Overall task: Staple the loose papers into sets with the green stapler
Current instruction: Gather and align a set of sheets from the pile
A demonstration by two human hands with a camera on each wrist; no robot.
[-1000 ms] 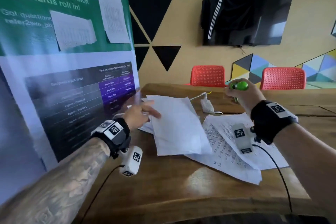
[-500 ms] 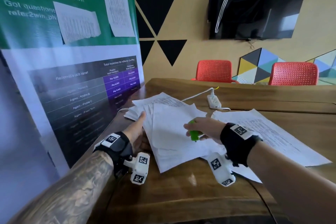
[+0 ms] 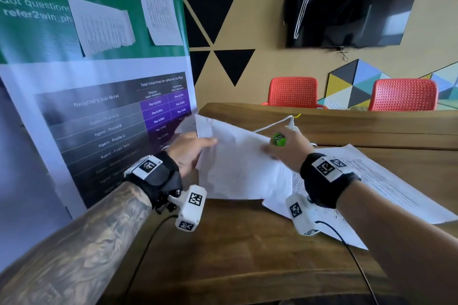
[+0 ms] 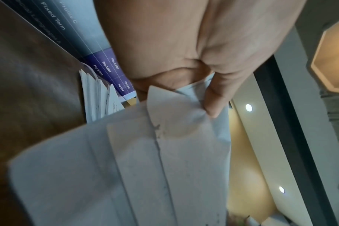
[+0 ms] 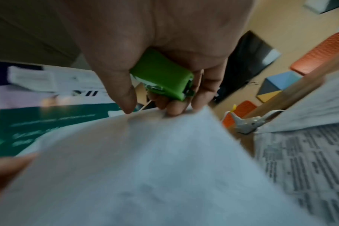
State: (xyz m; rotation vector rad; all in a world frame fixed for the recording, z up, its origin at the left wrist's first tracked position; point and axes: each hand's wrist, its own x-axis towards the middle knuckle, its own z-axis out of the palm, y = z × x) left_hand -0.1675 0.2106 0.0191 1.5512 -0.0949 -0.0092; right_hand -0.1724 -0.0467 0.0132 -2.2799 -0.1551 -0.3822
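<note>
A set of white papers [image 3: 238, 163] is lifted off the wooden table, tilted up between both hands. My left hand [image 3: 190, 151] pinches its left edge, thumb on top [image 4: 215, 97]. My right hand [image 3: 290, 148] grips the small green stapler [image 3: 279, 140] in its palm [image 5: 162, 76] while its fingertips [image 5: 174, 109] touch the far right edge of the same papers [image 5: 145, 168]. More loose sheets [image 4: 99, 97] lie in a pile on the table beyond my left hand. Printed pages [image 3: 371, 181] lie flat to the right.
A standing banner [image 3: 99, 82] rises right along the table's left edge. A white power strip [image 5: 248, 123] with its cable [image 3: 272, 125] lies behind the papers. Two red chairs [image 3: 292, 91] stand past the far edge; a covered screen hangs on the wall.
The papers have come up off the pile, raised between both hands. My right hand with the stapler moved from the middle of the sheets to their far right edge.
</note>
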